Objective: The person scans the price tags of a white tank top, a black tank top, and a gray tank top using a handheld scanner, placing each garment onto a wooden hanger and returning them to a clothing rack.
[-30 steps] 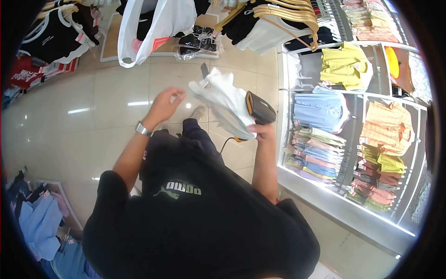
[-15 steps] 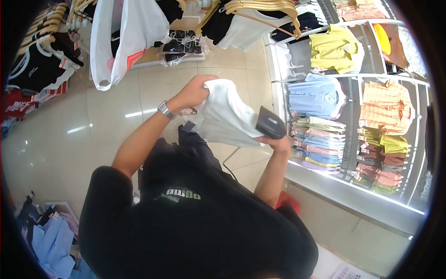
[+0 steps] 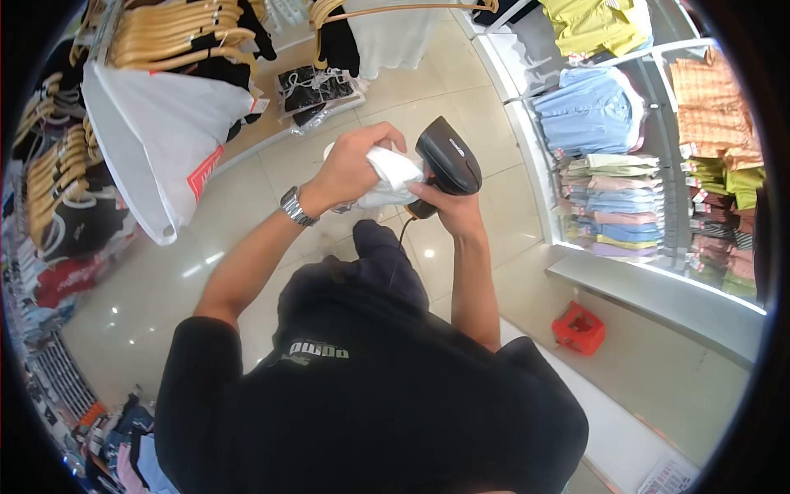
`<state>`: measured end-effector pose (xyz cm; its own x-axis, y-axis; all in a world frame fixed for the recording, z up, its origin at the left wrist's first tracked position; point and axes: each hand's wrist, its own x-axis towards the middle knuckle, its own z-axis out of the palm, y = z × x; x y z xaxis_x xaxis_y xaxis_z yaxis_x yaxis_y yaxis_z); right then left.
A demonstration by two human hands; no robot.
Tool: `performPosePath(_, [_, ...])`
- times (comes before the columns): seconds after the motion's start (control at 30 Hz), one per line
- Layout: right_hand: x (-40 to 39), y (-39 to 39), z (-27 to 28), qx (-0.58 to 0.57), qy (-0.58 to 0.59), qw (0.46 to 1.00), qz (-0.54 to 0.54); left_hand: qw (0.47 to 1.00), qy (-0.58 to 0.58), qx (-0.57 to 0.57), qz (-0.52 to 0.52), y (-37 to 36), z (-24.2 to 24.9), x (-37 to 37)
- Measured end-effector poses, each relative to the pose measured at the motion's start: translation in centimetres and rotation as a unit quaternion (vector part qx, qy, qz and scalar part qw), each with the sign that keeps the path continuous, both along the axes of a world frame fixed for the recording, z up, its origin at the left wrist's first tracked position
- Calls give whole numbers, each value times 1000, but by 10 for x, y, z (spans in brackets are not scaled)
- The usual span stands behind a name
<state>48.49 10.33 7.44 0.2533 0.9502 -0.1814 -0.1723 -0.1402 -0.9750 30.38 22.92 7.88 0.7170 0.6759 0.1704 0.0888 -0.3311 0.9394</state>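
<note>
A bunched white garment (image 3: 393, 171) hangs in front of my body, with my left hand (image 3: 354, 165) closed around its upper part. My left wrist wears a metal watch. In my right hand (image 3: 453, 207) is a black barcode scanner (image 3: 448, 160), gripped by its handle with the head tilted up. A cord runs down from the scanner. The right thumb reaches to the edge of the white garment, close beside the scanner. Most of the garment's lower part is hidden behind my hands.
A white plastic bag (image 3: 156, 123) hangs from a rack of wooden hangers (image 3: 177, 33) at upper left. Shelves at right hold a blue shirt (image 3: 592, 111) and folded shirts (image 3: 613, 206). A red stool-like object (image 3: 578, 328) stands on the floor at lower right.
The white garment, spread between both hands before, is now bunched in my left hand. The scanner has moved left and up, closer to the left hand. The view has shifted, revealing the red object.
</note>
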Motion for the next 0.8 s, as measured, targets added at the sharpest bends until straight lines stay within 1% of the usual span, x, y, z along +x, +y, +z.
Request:
performPosePath(0.03, [4,6,-5,29,14,999,2,1000,23,16,0,7,-7,2])
performPosePath(0.1, [12,18,-13,78,44,996,-4,992,45,-110,-42,18,-24,4])
performPosePath(0.17, [22,27,-15,116,74,990,-20,966,88,-235,-70,26,-36,6])
performPosePath(0.2, [27,32,-14,122,76,989,-29,958,93,-250,-102,35,-75,4])
performPosePath(0.23, [35,37,-14,131,74,988,-32,970,180,-138,-89,45,-94,3])
performPosePath(0.27, [46,42,-14,138,70,987,-36,962,260,-25,-75,55,-108,3])
performPosePath(0.3, [57,45,-13,144,66,987,-38,937,333,89,-60,63,-116,3])
performPosePath(0.4, [93,54,-8,126,82,984,-97,929,352,41,108,78,-123,3])
performPosePath(0.43, [106,55,-6,124,87,981,-118,941,309,10,135,86,-132,-1])
performPosePath(0.47, [120,55,-3,107,77,985,-115,950,264,-22,163,94,-145,-7])
performPosePath(0.5, [132,55,-2,102,73,984,-125,955,219,-56,193,96,-138,-2])
performPosePath(0.53, [142,56,-3,97,70,984,-133,943,189,-172,215,97,-131,3])
performPosePath(0.63, [168,57,-5,87,69,981,-157,949,84,-236,189,96,-110,17])
performPosePath(0.67, [175,59,-6,89,67,979,-172,945,48,-281,160,95,-102,21])
performPosePath(0.73, [191,64,-13,93,65,973,-203,925,-22,-364,101,89,-71,29])
performPosePath(0.8, [204,68,-21,81,49,967,-235,904,-46,-419,72,80,-44,34])
